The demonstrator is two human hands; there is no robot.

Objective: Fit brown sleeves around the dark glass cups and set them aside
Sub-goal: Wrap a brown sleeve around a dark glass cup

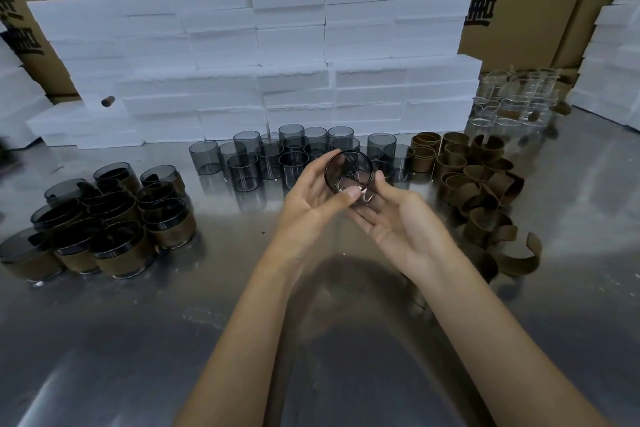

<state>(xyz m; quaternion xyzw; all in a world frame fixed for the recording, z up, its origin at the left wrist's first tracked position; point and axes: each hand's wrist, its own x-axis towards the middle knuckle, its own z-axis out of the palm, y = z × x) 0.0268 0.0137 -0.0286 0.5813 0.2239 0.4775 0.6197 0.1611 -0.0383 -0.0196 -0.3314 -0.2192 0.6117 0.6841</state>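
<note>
Both hands met on one bare dark glass cup point(349, 174), lifted just in front of the unsleeved cup cluster point(294, 152). The left hand point(311, 189) curled round its wall, thumb across the base; the right hand point(394, 215) cradled it, fingers loosely bent. Smooth, rigid, likely slippery and breakable: best gripped round the wall. Brown sleeves point(481, 180) waited right of that cluster.

Bare forearms, no sleeves; left hand point(313, 189), right hand point(398, 218) ungloved.

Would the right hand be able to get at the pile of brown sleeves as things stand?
Probably yes: the brown sleeves lie just right of the right hand, nothing between, though it first has to let go of the dark glass cup, leaving it in the left hand.
</note>
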